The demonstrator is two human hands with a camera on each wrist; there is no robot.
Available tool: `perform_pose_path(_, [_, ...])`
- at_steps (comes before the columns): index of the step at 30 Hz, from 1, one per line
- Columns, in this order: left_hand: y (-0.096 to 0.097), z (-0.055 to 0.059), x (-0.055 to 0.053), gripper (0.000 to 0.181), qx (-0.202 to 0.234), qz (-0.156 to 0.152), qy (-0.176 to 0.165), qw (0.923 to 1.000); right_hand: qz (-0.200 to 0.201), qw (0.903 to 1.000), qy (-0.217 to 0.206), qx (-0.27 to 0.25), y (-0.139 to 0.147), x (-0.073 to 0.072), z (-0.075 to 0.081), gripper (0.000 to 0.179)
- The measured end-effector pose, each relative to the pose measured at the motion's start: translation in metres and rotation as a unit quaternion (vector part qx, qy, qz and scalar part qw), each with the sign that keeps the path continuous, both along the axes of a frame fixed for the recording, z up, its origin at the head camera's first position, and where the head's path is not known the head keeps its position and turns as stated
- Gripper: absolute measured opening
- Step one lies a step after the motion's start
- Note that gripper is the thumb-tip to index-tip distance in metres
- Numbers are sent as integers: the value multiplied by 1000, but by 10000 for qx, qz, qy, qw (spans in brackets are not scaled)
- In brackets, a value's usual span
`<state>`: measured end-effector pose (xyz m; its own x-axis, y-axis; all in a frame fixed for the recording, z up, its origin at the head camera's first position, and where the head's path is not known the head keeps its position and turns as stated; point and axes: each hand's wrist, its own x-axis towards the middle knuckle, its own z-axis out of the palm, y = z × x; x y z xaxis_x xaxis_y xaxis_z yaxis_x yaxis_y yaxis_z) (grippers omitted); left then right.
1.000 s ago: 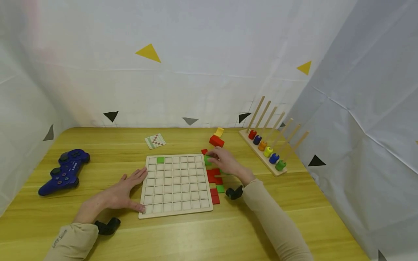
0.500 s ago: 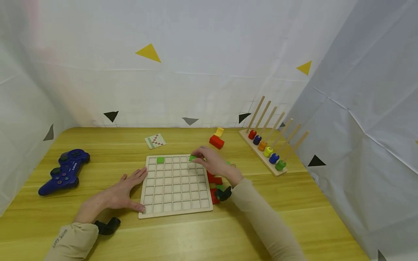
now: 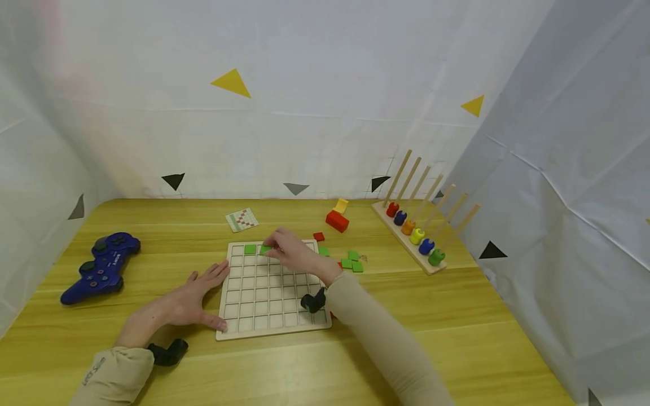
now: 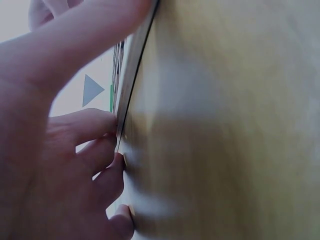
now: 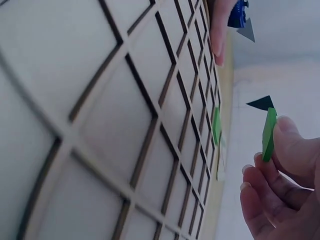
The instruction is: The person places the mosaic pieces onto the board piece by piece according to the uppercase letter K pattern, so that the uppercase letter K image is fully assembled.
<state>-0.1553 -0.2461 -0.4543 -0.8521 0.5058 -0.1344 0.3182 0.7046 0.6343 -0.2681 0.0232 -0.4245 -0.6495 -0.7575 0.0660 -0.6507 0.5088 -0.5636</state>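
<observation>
A wooden grid board lies on the table, with one green square tile in its far row near the left corner. My right hand pinches another green tile between thumb and fingers, just above the far row and to the right of the placed tile. In the right wrist view a gap shows between the held tile and the board. My left hand rests at the board's left edge, fingers spread and fairly straight, thumb on the near left corner.
Several green tiles and a red tile lie right of the board. A patterned card, a red block and a yellow piece sit behind it. A blue game controller is left; a peg stand stands right.
My right hand has picked up a green tile from the right of the board and carried it left over the far row. My left hand has stayed in place.
</observation>
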Motion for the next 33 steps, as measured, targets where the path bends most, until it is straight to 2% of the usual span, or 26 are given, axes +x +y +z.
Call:
perform_pose_path(9, [0,1,1,123,-13,-36,65,10000,56,9991,-72,420,-32,-2,-10,28])
perform_pose_path(13, [-1,1,1,124,-23,-33,66,10000,-51,9986,-67,516,-39,-3,-15,29])
perform_pose_path(21, [1,2,1,123,-54,4,1,10000,-178,9973,193,684,-43,-7,-27,29])
perform_pose_path(33, [1,3,1,123,-34,13,-36,10000,-26,9980,321,552,-41,-6,-28,26])
